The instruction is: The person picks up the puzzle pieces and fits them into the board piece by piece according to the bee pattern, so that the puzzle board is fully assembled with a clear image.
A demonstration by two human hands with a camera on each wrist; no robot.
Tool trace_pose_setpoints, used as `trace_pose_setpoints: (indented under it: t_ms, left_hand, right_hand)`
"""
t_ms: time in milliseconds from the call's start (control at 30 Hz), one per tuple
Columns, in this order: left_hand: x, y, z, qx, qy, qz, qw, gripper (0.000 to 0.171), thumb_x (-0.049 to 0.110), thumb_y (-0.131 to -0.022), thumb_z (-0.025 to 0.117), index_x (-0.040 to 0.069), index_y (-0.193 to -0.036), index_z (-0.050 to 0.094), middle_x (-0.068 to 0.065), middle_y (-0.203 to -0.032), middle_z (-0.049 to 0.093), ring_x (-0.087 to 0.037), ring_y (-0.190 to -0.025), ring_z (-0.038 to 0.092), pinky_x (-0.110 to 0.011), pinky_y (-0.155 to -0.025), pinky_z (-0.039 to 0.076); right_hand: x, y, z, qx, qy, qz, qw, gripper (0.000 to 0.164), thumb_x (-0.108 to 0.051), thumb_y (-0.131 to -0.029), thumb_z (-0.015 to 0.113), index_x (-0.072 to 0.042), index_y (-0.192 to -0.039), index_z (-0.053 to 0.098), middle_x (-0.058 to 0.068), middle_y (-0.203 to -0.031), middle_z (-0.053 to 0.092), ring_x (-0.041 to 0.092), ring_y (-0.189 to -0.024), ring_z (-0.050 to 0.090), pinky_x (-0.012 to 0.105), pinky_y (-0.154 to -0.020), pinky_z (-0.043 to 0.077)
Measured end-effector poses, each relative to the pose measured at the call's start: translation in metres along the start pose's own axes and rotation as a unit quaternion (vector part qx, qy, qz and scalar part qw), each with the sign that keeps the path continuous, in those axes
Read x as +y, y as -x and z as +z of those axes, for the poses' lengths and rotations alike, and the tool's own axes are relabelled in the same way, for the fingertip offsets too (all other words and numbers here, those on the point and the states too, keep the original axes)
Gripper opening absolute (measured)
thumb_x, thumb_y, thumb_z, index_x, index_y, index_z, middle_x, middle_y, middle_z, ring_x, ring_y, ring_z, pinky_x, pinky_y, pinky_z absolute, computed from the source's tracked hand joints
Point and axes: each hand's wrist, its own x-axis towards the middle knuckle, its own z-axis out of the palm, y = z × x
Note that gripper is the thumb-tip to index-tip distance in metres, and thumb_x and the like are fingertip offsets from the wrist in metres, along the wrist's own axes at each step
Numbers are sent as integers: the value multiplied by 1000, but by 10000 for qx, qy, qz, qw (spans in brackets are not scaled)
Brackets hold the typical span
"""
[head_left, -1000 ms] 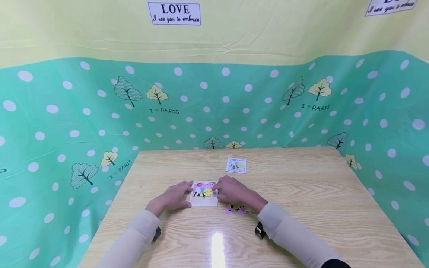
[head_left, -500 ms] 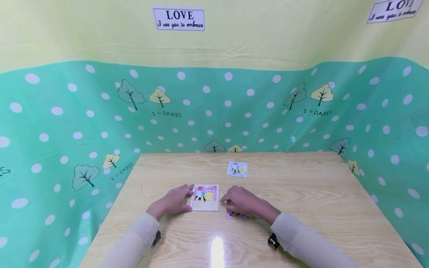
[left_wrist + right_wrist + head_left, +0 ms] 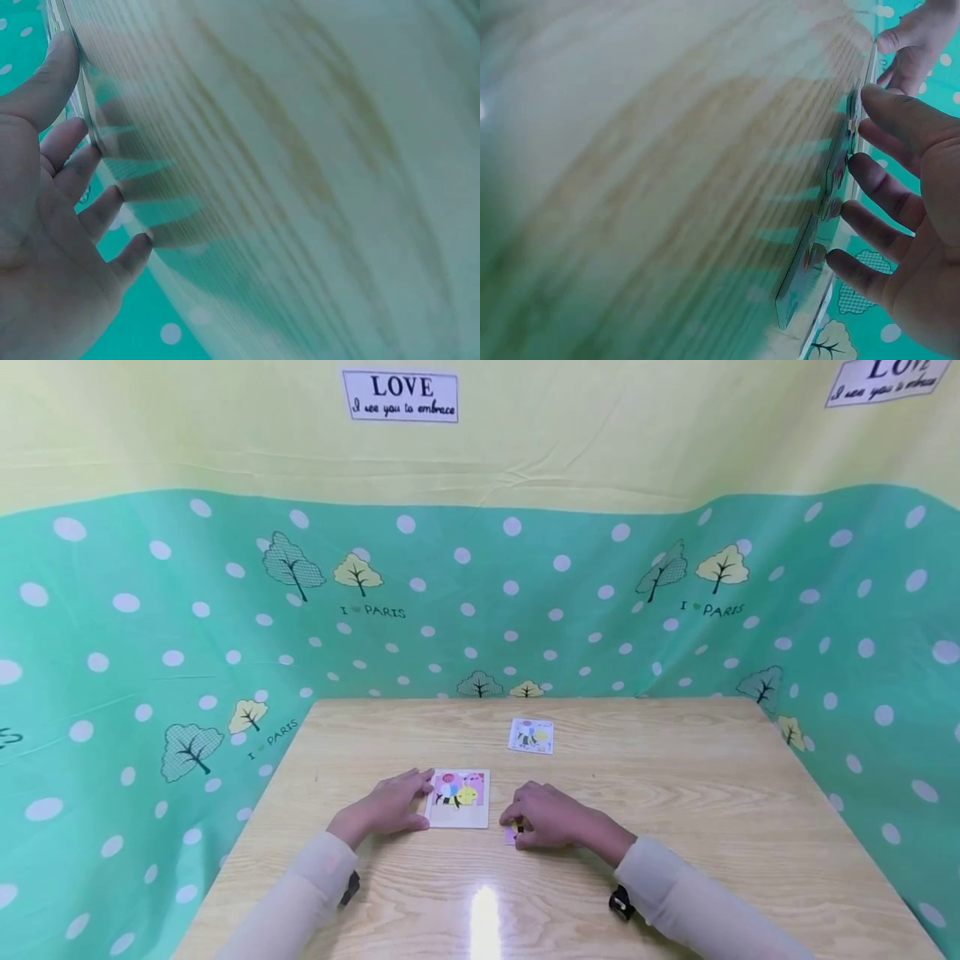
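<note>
A square puzzle board [image 3: 459, 818] with a pink bee picture in its upper part and a pale bare strip below lies on the table. At its left edge, my left hand [image 3: 388, 806] rests with spread fingers, thumb by the near corner. My right hand [image 3: 553, 816] is just right of the board, over loose puzzle pieces [image 3: 511, 835]. In the right wrist view, thin pieces [image 3: 799, 270] lie flat in a row beneath my right fingertips [image 3: 841, 262], which touch or nearly touch them. The hand covers most of the pieces in the head view.
A square card [image 3: 531, 736] with a similar bee picture lies behind the board on the wooden table [image 3: 675, 777]. A green and yellow curtain [image 3: 420, 635] stands around the table's back and sides. Bright glare [image 3: 486, 922] shows near the front.
My right hand has drawn back from the board's right edge to the loose pieces on the right. My left hand has stayed at the board's left edge. The view has shifted slightly.
</note>
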Motion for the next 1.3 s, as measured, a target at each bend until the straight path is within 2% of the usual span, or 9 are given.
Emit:
trace_pose_setpoints:
  t_ms: [333,567,833,1067,1300]
  left_hand:
    - [1,0,-2,-23,-3,65,10000,63,41,-87,78,13,-140,58,-6,-166,35,-38,-155,29,-63,-123,26]
    - [2,-1,-5,51,-24,81,10000,64,42,-86,79,13,-139,59,-8,-166,36,-39,-154,29,-65,-122,27]
    - [3,-2,-6,-12,-57,-39,10000,65,42,-86,79,15,-141,58,-4,-167,33,-37,-155,27,-63,-123,25]
    - [3,-1,-4,-15,-10,-60,10000,64,42,-86,79,15,-140,58,-4,-167,33,-37,-155,27,-63,-123,25]
    - [3,1,-3,-53,-22,-54,10000,64,42,-87,78,15,-140,57,-4,-167,33,-36,-156,26,-63,-124,25]
  right_hand:
    - [3,-3,5,156,31,-23,9999,28,-27,-89,76,-25,-117,76,-11,-101,68,14,-112,56,39,-99,50]
    - [4,-5,4,340,43,-14,9994,26,-24,-87,75,-25,-112,77,-13,-90,65,11,-99,52,36,-90,48]
    - [4,-7,5,309,17,25,9995,26,-25,-85,75,-26,-111,77,-16,-82,59,12,-101,52,40,-94,49]
    - [3,-12,1,367,-142,96,9992,27,-25,-84,75,-26,-112,77,-14,-77,56,10,-90,48,36,-90,48]
    - [0,-19,-1,469,-169,119,9987,30,-28,-86,76,-25,-115,77,-17,-76,56,8,-90,49,33,-87,46]
